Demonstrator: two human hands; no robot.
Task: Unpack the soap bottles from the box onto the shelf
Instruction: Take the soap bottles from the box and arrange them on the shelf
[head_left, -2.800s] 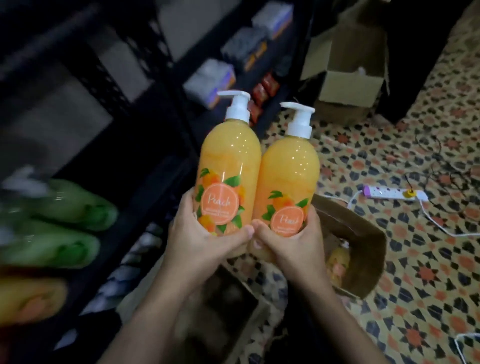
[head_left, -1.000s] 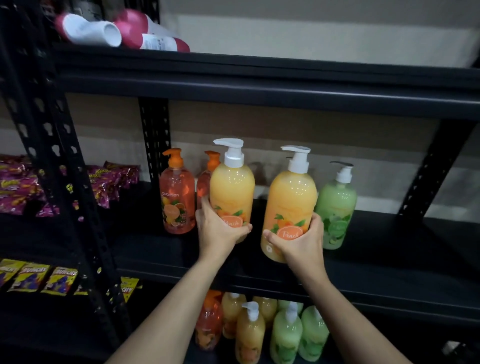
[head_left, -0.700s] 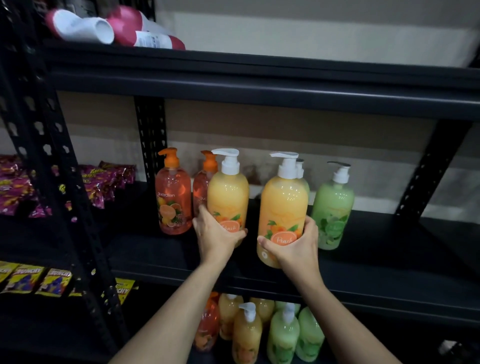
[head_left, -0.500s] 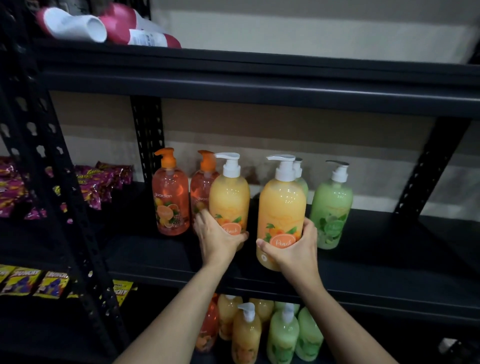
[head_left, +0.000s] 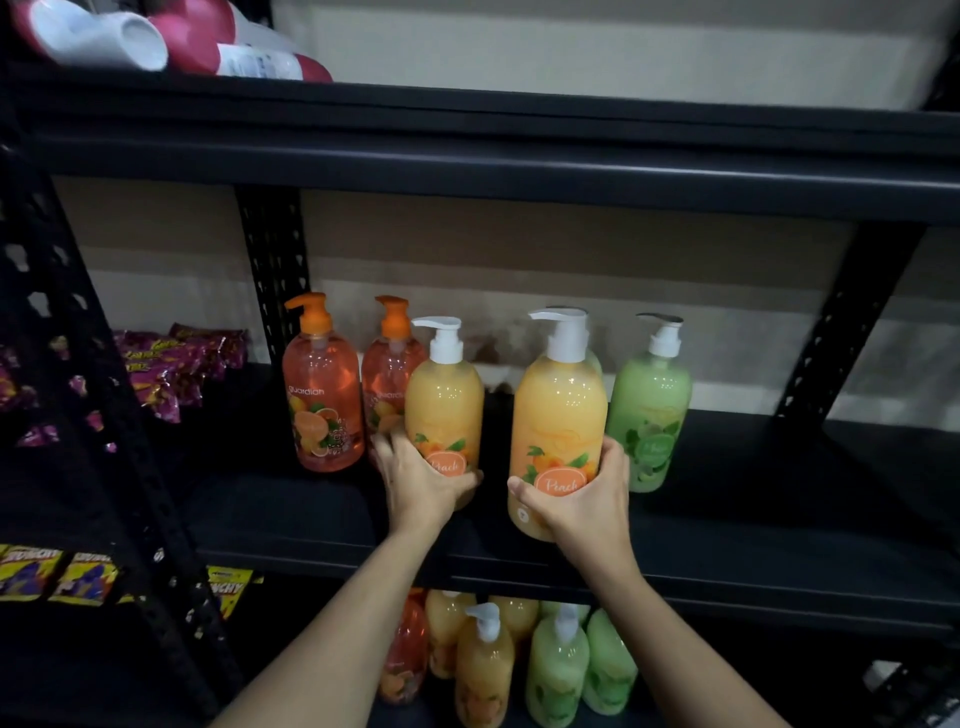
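Left peach bottle (head_left: 444, 400) is gripped low by left hand (head_left: 421, 486), right peach bottle (head_left: 560, 410) by right hand (head_left: 584, 501).

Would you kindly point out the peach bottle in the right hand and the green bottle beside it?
peach bottle (head_left: 560, 410): head view, on its yellow body above the label.
green bottle (head_left: 652, 395): head view, on its green body above the label.

"Peach" on yellow bottle (head_left: 558, 415), "guardian" on orange bottle (head_left: 322, 384)
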